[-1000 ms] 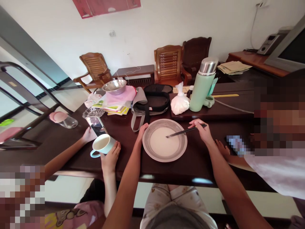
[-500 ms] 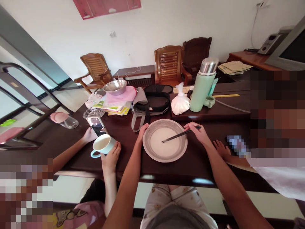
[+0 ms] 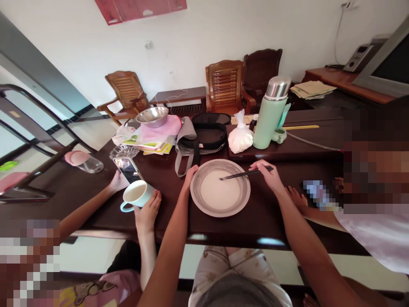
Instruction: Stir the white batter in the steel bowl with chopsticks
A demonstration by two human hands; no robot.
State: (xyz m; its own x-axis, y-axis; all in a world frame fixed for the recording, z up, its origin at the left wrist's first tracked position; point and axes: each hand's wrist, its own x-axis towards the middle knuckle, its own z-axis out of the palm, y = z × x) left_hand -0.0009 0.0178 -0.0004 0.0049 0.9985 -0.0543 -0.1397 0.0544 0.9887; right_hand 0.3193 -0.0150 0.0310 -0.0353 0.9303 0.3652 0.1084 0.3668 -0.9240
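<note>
Right fingers point(image 3: 262, 164) around chopsticks point(image 3: 240, 174) (tips at milky liquid point(image 3: 220, 192)); left fingers point(image 3: 191, 170) around the edge of a bowl point(image 3: 220, 213)

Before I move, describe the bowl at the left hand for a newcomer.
Start from the dark table and find its near edge, mid-picture. A wide, round bowl stands close to it, the left hand at its rim. Unlike the smaller, shiny bowl farther back, it holds whitish mixture, and the right hand points chopsticks at it.

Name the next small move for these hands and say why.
Probably sweep the chopsticks through the white liquid: the right hand holds them with their tips inside the bowl, and the left hand is against its side.
</note>
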